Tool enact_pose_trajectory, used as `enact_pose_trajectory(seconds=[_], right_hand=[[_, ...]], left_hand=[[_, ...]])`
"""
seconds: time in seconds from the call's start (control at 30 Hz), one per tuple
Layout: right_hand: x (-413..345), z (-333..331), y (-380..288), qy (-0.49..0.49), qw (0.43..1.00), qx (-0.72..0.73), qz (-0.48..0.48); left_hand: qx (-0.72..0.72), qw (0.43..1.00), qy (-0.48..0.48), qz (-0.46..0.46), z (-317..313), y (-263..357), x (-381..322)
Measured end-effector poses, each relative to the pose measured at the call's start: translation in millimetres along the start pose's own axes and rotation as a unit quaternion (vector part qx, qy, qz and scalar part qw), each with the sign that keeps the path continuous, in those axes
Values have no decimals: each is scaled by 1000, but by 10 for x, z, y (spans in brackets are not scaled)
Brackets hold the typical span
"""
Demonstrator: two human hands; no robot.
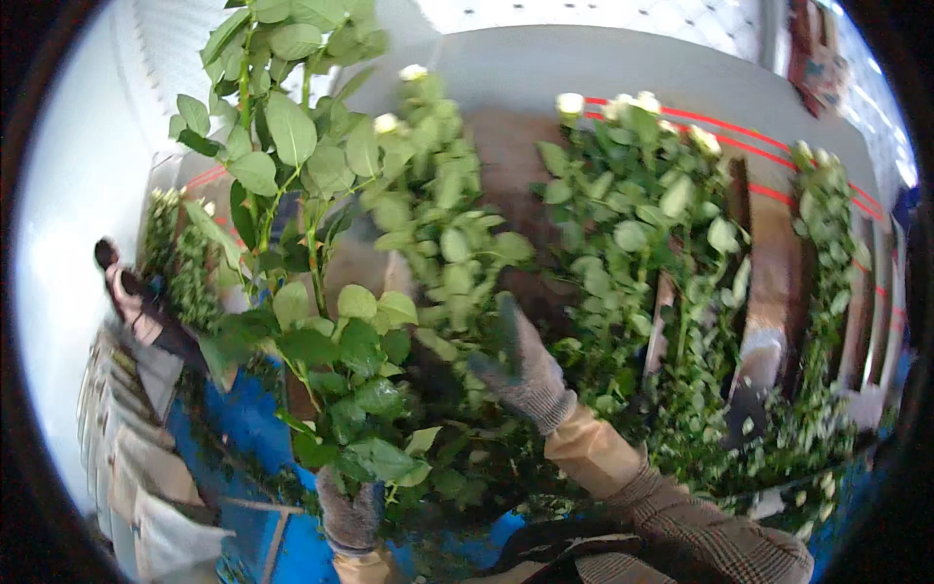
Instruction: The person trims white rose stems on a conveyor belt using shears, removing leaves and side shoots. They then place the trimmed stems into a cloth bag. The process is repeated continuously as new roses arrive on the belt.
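My left hand (350,511), in a grey knit work glove, is closed around the lower stems of tall leafy rose stems (314,255) at the left of the view; their tops run out of the picture. Leaves hide part of its fingers. My right hand (522,372), gloved in grey with darker fingers, reaches up over the middle with thumb and fingers apart and nothing seen in it. Just beyond it lie white roses with long leafy stems (445,241). Right of that hand, a larger group of white roses (635,204) lies with blooms at the far end.
A grey sorting board (598,66) bears red lines and brown slats (773,248). More white roses (824,212) lie far right. Cut leaves (715,452) heap along the near edge. Blue sheeting (248,416) and hanging pale sheets (157,474) are at left, where another person (139,306) stands.
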State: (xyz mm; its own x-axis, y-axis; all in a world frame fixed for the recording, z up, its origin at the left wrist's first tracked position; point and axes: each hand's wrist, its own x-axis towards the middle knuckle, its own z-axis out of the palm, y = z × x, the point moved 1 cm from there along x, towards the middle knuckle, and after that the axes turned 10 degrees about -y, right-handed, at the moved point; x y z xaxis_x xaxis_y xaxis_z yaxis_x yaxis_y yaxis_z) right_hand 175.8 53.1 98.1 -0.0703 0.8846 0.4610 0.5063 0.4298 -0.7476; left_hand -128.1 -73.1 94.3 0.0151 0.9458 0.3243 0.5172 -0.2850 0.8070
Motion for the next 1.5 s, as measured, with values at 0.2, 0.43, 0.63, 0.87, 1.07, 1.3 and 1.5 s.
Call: enact_pose_trajectory(seconds=[0.2, 0.43, 0.63, 0.87, 1.07, 1.3, 1.5], right_hand=[[127, -611, -408, -87, 966, 211, -121], [-169, -2407, -234, 186, 966, 168, 69], [-1284, -4175, 1591, 317, 918, -212, 109], [-3040, -4056, 2165, 235, 908, -301, 174], [-3287, -4037, 2234, 86, 875, -322, 351], [-3270, -4535, 1694, 312, 904, -291, 32], [-3714, -5277, 1967, 251, 820, -412, 307]], left_hand=[[-202, 955, -217, -14, 1106, 457, 191], [325, 900, -276, 95, 1826, 1115, -120], [30, 993, -111, 2, 2272, 1277, -630], [-56, 998, 8, -10, 2553, 1388, -914], [-55, 995, 3, -83, 2629, 2146, -873], [-95, 993, 36, 61, 2533, 1453, -948], [-171, 983, 25, 65, 2437, 1840, -818]])
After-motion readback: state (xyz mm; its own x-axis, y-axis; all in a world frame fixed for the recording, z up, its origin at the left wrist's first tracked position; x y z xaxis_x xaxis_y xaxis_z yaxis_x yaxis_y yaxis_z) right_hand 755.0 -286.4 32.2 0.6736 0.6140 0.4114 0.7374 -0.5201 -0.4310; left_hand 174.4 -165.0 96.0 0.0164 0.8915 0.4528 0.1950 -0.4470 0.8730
